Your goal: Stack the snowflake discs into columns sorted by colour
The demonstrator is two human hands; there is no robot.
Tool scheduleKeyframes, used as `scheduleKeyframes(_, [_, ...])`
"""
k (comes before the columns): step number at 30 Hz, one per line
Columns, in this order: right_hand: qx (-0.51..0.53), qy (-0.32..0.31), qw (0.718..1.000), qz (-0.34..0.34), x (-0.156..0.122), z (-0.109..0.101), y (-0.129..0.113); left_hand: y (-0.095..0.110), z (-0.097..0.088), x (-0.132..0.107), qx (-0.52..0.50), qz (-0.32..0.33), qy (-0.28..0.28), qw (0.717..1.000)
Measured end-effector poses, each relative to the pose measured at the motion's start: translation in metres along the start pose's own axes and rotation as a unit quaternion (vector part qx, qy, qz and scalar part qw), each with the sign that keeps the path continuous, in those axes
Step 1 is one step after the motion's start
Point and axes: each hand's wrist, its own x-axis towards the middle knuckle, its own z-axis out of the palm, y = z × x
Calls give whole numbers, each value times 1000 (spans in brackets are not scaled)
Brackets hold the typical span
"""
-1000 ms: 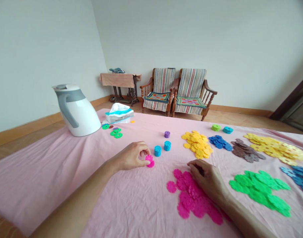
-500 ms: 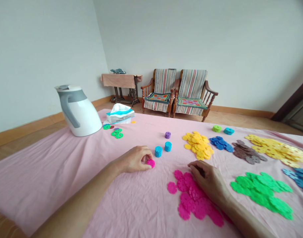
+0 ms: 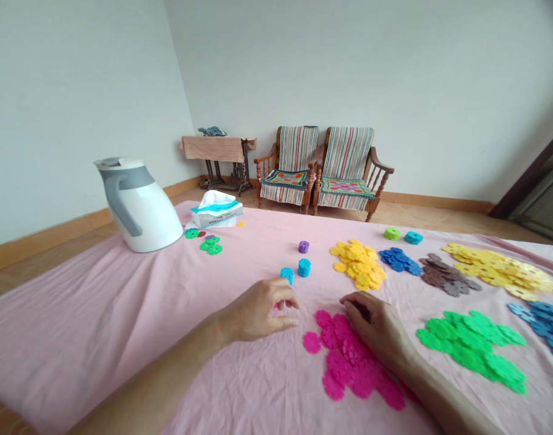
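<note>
My left hand [image 3: 264,311] hovers over the cloth, thumb and fingers apart, with nothing seen between them. Behind its fingers shows a bit of a pink snowflake disc [image 3: 276,306], mostly hidden. Just beyond stand two blue disc stacks, the nearer one [image 3: 287,275] partly covered by the hand and the other [image 3: 304,267] in full sight. My right hand [image 3: 377,323] rests at the edge of the pink disc pile [image 3: 360,374], its fingers curled and thumb against them; whatever they hold is hidden. One loose pink disc [image 3: 311,342] lies left of the pile.
Yellow [image 3: 358,264], dark blue [image 3: 399,261], brown [image 3: 446,275] and green disc piles [image 3: 473,347] spread to the right. A purple stack [image 3: 303,246] stands farther back. A white jug [image 3: 145,211] and a tissue box [image 3: 217,212] are at the left on the pink cloth [image 3: 168,338].
My left hand has let go of the pink disc, opened its fingers and moved right toward the pink pile. My right hand has stayed nearly still. The view has shifted slightly.
</note>
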Motion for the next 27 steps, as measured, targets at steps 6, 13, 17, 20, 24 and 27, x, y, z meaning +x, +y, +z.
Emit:
scheduleKeyframes(6, [-2,-5,1000,-3,1,-1,-2,20,29,3,-12,10,-49,999])
scheduleKeyframes(13, [-4,-4,1000,-5,0,-1,-2,24,34,4,-13,-5,-41,999])
scheduleKeyframes(17, [-2,-5,1000,-5,1,-1,-2,19,24,4,2,4,-25,1000])
scheduleKeyframes(20, [0,-4,1000,-6,1,-2,-2,6,3,2,20,-40,22,999])
scheduleKeyframes(24, [-1,-6,1000,-1,1,-1,-3,-18,-26,-3,21,-65,72,995])
scheduleKeyframes(27, [-3,-5,1000,1,1,-1,-3,-28,-32,-6,34,-74,63,995])
